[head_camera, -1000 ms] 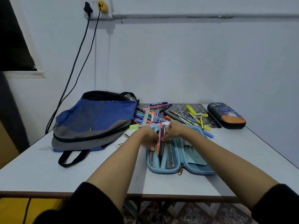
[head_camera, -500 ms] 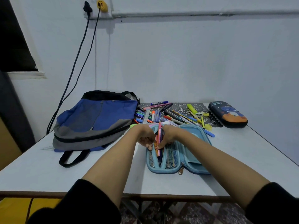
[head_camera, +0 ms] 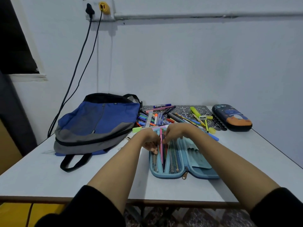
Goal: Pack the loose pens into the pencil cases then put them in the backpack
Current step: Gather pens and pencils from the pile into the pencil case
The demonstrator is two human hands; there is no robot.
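Pens (head_camera: 162, 145) have been pushed lower into the blue case (head_camera: 199, 163), frame centre, vs a sec ago. Left hand (head_camera: 150, 140) & right hand (head_camera: 174, 132) are pinched narrow on them. Loose pens (head_camera: 165, 117) are piled behind; backpack (head_camera: 98, 122) at left is untouched. Packing judged early.

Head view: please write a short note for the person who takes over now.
Left hand and right hand: both pinch a bundle of pens, easing it into the open light-blue pencil case.
Many loose coloured pens remain on the table behind it.
Dark hard pencil case: closed, far right.
Blue-grey backpack: left, nothing packed yet.
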